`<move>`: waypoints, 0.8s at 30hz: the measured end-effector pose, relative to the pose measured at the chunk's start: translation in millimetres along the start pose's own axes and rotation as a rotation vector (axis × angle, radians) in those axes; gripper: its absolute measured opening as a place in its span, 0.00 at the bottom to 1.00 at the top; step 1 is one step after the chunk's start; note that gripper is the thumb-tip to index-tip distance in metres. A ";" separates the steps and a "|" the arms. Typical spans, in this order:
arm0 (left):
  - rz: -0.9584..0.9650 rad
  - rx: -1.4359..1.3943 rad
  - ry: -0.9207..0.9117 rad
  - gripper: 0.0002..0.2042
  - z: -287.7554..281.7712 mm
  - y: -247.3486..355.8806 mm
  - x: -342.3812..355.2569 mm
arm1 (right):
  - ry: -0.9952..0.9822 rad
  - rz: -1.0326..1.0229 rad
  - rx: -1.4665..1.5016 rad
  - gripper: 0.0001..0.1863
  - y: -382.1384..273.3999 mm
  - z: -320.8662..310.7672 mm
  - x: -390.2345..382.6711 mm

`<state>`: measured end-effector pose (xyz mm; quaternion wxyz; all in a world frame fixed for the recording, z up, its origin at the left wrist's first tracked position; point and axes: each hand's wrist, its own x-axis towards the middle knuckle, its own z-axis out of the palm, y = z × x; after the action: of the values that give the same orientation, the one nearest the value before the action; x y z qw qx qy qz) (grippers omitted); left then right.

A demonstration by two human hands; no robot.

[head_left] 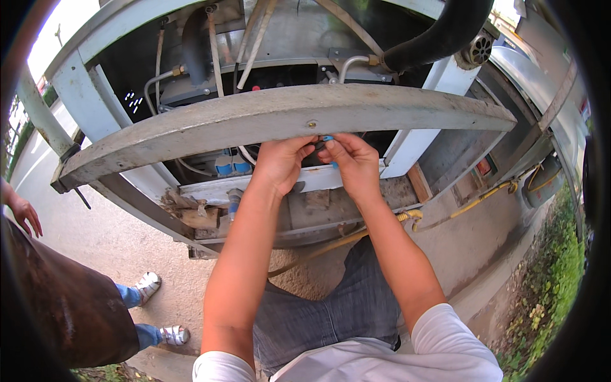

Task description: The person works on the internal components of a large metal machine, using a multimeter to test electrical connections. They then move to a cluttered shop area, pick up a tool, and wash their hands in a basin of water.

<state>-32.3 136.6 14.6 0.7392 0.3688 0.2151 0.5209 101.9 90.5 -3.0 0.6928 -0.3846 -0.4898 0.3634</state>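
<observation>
Under the beam (229, 121), head view: my two hands meet close together, fingertips at the beam's lower edge.
Left hand (278, 164): thumb and fingers curled nearly together; I cannot tell whether they have hold of anything.
Right hand (354, 162): thumb and forefinger pinched with almost no gap, gripping a small blue piece (328, 138).
Small blue piece: at my right fingertips, between the hands, partly hidden.
Round fastener (312, 124): on the beam's face, just above my left fingertips.
Blue fittings (232, 165): a pair, left of my left fingers and lower.
Black hose (439, 38): thick, above and right of my right fingers.
Yellow hose (347, 240): below my fingers, running off right.
Co-worker (70, 299): well apart, left of and below my fingers.
</observation>
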 end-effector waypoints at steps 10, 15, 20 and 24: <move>0.103 0.124 0.025 0.12 -1.3 -1.4 1.0 | 0.047 0.016 -0.012 0.07 -1.8 11.0 1.0; 0.121 0.171 0.023 0.13 -2.5 -2.7 1.3 | 0.053 0.012 0.048 0.07 0.7 12.0 0.9; 0.161 0.220 0.025 0.13 -0.3 -2.2 -0.1 | 0.054 0.013 0.038 0.06 0.4 11.8 0.7; 0.184 0.245 0.035 0.13 0.0 -3.1 0.3 | 0.058 0.006 0.024 0.06 -0.5 12.5 -0.4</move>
<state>-30.3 136.3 12.2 0.6339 0.4654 0.2554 0.5625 89.8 92.1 0.1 0.7102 -0.3881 -0.4639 0.3603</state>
